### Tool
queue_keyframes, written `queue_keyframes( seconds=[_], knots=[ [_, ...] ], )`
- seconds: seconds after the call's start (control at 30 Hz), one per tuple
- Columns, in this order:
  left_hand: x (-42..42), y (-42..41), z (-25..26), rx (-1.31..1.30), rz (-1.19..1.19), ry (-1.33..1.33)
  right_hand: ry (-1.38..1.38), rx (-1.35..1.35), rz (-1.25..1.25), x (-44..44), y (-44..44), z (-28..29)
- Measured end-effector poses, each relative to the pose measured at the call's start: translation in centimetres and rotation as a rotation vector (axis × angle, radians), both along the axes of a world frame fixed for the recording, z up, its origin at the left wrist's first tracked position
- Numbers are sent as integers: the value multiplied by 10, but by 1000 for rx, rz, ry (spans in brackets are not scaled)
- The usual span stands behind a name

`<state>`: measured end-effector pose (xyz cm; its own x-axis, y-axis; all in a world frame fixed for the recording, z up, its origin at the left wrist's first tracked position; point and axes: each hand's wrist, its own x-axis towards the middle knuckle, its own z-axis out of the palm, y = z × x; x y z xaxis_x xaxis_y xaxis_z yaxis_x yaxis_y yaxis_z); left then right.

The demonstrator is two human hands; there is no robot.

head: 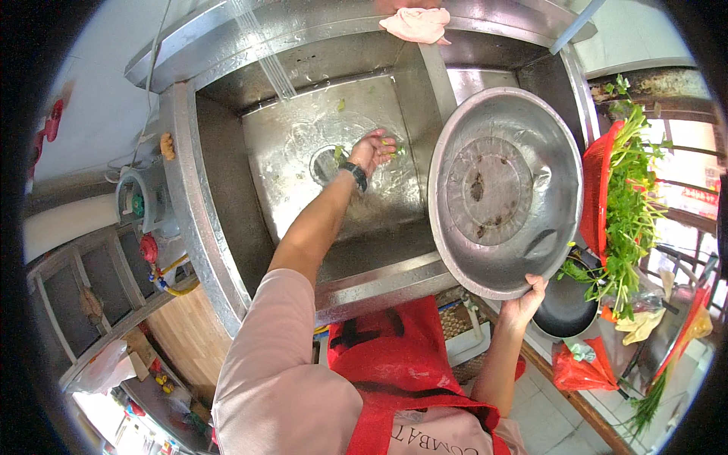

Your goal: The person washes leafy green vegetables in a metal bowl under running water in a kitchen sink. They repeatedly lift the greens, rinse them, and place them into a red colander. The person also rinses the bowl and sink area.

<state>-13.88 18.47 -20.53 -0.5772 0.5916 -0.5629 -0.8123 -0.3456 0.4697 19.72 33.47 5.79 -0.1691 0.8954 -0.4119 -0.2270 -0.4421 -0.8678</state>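
My left hand, wearing a dark wristwatch, is palm up with loosely curled fingers low in a stainless steel sink. Small green leaf scraps cling to its fingertips. Beside it, more scraps lie at the round drain, and a leaf piece is farther back. Clear water streams down at the sink's back left. My right hand grips the near rim of a large metal basin, tilted with its inside showing. Dark marks spot the basin's bottom.
A pink cloth lies on the back rim between two sink compartments. At right are a red basket of leafy greens, a dark pan and a red plastic bag. Ginger rests on the left rim.
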Motion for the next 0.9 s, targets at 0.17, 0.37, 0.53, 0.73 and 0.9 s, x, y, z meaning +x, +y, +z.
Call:
queue_keyframes(
  seconds=[0.17,0.37,0.53,0.73,0.9],
  knots=[
    [5,16,-28,-239,-105,284,15,23,53,3,6,-4],
    [13,4,-6,-985,-370,1587,5,33,43,0,6,-4],
    [8,0,-23,-1036,-455,1536,-45,-9,23,-16,-1,8],
    [-16,-73,-27,-1177,-269,1664,-40,-38,56,-16,1,7],
    [-63,-116,-18,-1236,-150,1247,-37,-30,61,-7,10,-7]
  ],
)
